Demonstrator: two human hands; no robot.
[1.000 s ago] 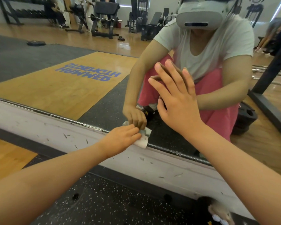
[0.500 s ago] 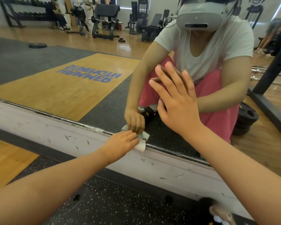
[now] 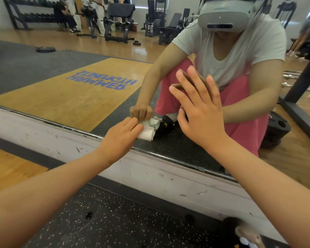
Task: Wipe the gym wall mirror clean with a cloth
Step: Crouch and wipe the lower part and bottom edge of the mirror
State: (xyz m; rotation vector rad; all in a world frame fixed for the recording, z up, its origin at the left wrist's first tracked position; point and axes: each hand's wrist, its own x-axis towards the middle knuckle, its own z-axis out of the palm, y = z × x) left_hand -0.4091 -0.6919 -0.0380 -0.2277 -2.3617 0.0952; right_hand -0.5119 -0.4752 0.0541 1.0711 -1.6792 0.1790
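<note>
The left arm is stretched forward from the lower left, bare, and the left hand (image 3: 122, 138) is seen from the back, its fingers (image 3: 132, 123) curled round a crumpled white cloth (image 3: 147, 135). The right arm is raised from the lower right; the right hand (image 3: 202, 115) is held flat against the mirror (image 3: 34, 72), fingers straight and slightly spread.

wall mirror (image 3: 43, 72), small white bunched cloth (image 3: 147, 134) touching its lower edge

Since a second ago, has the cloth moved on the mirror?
Yes. The cloth, gripped by the left hand, has gone up: it overlapped the mirror's lower edge before and now sits above it.
</note>
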